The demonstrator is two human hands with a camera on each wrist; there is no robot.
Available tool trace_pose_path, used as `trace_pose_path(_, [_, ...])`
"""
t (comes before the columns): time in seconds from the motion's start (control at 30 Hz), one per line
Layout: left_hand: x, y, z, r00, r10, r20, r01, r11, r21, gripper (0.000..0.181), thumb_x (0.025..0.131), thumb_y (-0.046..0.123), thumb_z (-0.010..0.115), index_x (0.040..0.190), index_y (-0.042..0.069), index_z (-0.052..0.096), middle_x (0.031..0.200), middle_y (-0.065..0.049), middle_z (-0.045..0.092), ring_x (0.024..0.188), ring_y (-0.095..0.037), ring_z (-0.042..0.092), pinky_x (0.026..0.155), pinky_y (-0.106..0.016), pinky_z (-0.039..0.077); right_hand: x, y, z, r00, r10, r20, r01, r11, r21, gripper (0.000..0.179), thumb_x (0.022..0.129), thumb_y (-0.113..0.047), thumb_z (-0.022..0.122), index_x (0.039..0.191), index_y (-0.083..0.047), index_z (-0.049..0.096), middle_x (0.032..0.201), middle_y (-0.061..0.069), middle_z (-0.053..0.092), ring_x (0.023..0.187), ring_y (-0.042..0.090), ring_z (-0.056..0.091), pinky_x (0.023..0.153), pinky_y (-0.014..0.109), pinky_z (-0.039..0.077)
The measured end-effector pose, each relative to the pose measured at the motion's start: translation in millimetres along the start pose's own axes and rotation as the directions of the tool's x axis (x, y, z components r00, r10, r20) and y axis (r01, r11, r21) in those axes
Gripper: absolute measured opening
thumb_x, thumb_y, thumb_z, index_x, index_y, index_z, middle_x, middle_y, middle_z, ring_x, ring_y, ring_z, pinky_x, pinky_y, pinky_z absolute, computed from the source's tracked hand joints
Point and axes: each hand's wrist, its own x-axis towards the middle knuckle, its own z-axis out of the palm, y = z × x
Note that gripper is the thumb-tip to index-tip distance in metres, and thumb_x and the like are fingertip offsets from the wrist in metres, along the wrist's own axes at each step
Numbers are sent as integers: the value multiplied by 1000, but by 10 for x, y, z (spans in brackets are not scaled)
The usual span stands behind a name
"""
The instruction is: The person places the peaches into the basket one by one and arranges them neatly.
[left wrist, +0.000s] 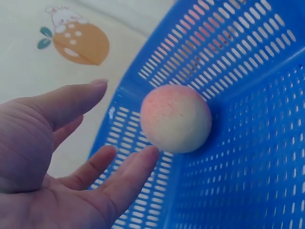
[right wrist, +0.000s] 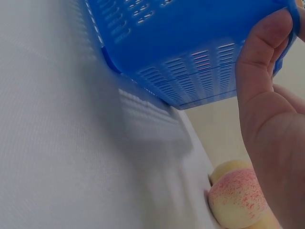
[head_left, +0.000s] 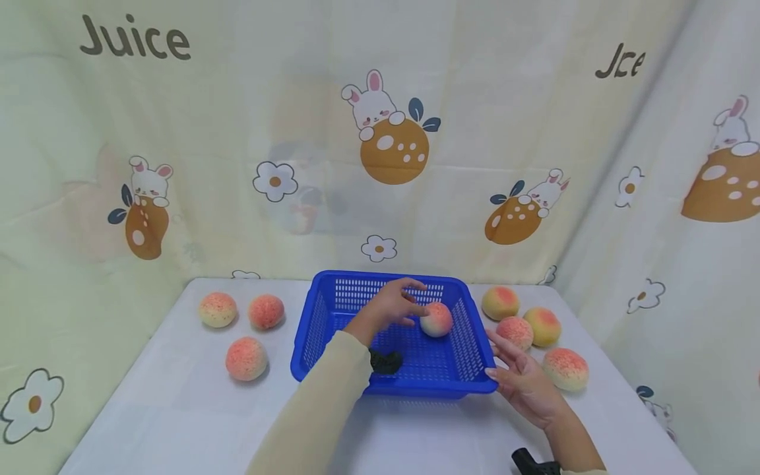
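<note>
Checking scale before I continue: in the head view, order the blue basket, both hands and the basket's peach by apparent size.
1. Blue basket
2. Left hand and right hand: too alike to rank
3. Peach in the basket

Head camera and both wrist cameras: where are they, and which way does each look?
Head: on the head, facing forward and down at the blue basket; shows the left hand and right hand.
Left wrist: on that wrist, looking past the left hand into the basket at a peach.
Right wrist: on that wrist, looking at the basket's outside and the right hand gripping it.
Head and left wrist share that peach.
</note>
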Motion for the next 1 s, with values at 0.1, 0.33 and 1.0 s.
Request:
trace_pose_path(0.1, [-71, 40, -44, 1000, 13, 1, -13, 1000, -20, 57, 88, 13, 81, 141, 16, 59, 141, -23, 55, 114, -34, 65, 92, -46, 61, -7, -3, -3, 1000, 3, -1, -3, 1000, 2, 74, 103, 0, 55, 165, -15, 17, 129, -2, 53, 116, 11, 65, 100, 30, 56])
trace_pose_path(0.33, [-275, 96, -156, 998, 55, -4, -55, 998, -6, 57, 87, 21, 83, 139, 22, 60, 143, -19, 56, 111, -29, 68, 92, -45, 61, -1, -5, -5, 1000, 1, 6, -1, 1000, 29, 74, 103, 2, 54, 165, -15, 17, 129, -2, 54, 116, 12, 65, 100, 31, 56])
trace_pose_path(1.0, [-773, -49, -357, 984, 162, -74, -163, 987, -1, 56, 88, 28, 82, 138, 35, 58, 135, -7, 61, 117, -26, 67, 94, -46, 60, -8, -18, 29, 1000, 0, 0, 0, 999, 32, 75, 103, 0, 55, 165, -15, 16, 128, -2, 53, 113, 10, 65, 99, 30, 57])
